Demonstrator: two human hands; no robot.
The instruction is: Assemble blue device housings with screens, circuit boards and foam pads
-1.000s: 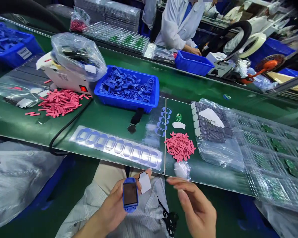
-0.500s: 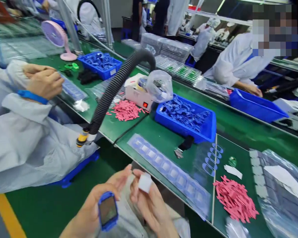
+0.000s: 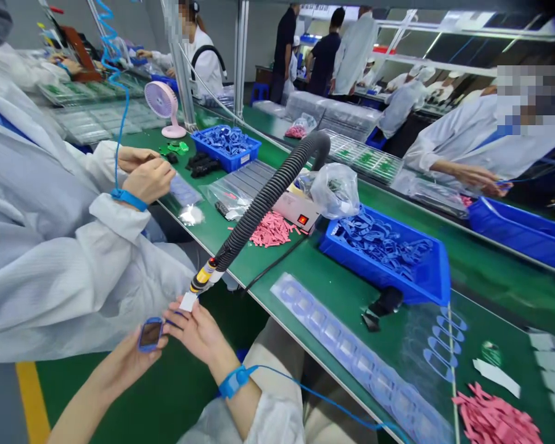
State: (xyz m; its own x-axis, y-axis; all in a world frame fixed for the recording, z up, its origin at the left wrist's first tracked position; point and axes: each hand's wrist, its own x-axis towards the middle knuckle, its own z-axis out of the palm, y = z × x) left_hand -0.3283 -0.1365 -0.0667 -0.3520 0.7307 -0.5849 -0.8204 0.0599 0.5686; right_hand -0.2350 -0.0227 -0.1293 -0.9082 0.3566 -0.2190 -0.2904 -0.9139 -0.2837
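My left hand [image 3: 128, 357] grips a small blue-framed device with a dark screen [image 3: 150, 333], low at the left, off the table. Beside it my right hand [image 3: 197, 330] pinches a small white square piece [image 3: 187, 301] and holds it up against the yellow nozzle [image 3: 202, 279] of a black corrugated hose [image 3: 268, 197]. A blue wrist strap [image 3: 232, 382] with a coiled cord sits on my right wrist.
On the green table [image 3: 300, 265] lie a blue bin of blue frames [image 3: 388, 256], pink strips [image 3: 271, 229], a clear sheet of blue rings [image 3: 351, 345] and a bagged white box [image 3: 305, 206]. A white-coated co-worker's arm [image 3: 65, 246] is close on my left; others work opposite.
My view has swung left and up. Both hands moved left off the table edge, and the white piece now meets the hose nozzle; the device stays in my left hand.
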